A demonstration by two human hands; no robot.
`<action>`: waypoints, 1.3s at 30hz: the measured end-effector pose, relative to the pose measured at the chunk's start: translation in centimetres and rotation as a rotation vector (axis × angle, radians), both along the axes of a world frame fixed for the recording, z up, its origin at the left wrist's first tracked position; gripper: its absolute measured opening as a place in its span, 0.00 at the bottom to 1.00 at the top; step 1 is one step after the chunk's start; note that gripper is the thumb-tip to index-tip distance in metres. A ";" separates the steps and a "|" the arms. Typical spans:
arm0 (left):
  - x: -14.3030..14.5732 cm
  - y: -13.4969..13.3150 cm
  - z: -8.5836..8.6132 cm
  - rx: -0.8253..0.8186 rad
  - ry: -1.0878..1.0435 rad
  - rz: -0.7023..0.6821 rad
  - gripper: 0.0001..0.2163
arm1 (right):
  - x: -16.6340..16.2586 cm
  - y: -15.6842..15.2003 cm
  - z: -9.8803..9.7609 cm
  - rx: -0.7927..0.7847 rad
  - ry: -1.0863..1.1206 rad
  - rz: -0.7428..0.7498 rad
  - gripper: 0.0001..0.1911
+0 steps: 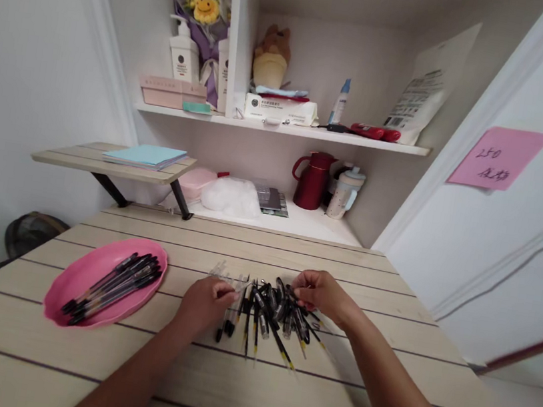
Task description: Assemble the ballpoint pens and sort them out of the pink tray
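A loose pile of black pen caps (280, 303) and black-and-yellow pen refills (285, 348) lies on the wooden table. Clear pen barrels (218, 268) rest at its left side, partly behind my left hand (205, 303). That hand is closed in a pinch by the barrels, and what its fingertips hold is too small to make out. At the pile's upper right, my right hand (318, 292) is pinched closed over the parts; anything between its fingers is hidden. To the left, a pink tray (64, 277) holds several black pens (112, 289).
A small raised stand (71, 154) with a stack of blue paper (145, 155) occupies the table's back left. Behind the table, a shelf unit (292, 130) holds a red jug (313, 181), a tumbler (345, 193) and a white fluffy bundle (231, 196).
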State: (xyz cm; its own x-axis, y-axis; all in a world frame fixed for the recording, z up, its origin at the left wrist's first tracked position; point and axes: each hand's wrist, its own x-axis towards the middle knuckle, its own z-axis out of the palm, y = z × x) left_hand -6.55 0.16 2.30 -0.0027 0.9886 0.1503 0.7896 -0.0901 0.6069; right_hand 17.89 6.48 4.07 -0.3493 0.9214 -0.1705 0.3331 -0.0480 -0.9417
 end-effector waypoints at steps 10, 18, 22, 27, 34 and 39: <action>-0.5 0.8 -0.1 0.035 0.100 0.068 0.13 | 2.2 1.1 -0.1 0.274 -0.471 0.014 0.07; -13.0 -0.2 4.1 -0.030 0.460 0.602 0.20 | 2.4 1.5 -0.3 0.303 -0.723 0.040 0.09; -17.3 -0.5 2.8 -0.446 0.466 0.569 0.15 | 2.2 1.5 -0.8 0.293 -0.736 0.059 0.10; -16.9 -0.6 2.4 -0.415 0.469 0.602 0.12 | 2.0 1.5 -1.2 0.323 -0.738 0.068 0.10; -12.9 -0.5 4.4 -0.037 0.280 0.647 0.15 | 1.0 1.2 -0.4 0.306 -0.406 -0.064 0.10; -2.5 -0.4 3.1 -0.024 -0.324 0.137 0.15 | -3.7 -2.0 -0.5 0.021 0.230 -0.047 0.14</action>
State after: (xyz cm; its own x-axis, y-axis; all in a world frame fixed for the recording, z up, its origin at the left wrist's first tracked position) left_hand -9.06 -0.22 5.39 -0.1788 0.9791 0.0967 0.5595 0.0203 0.8286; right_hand 14.17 4.46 3.59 -0.3334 0.9400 -0.0725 0.1077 -0.0384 -0.9934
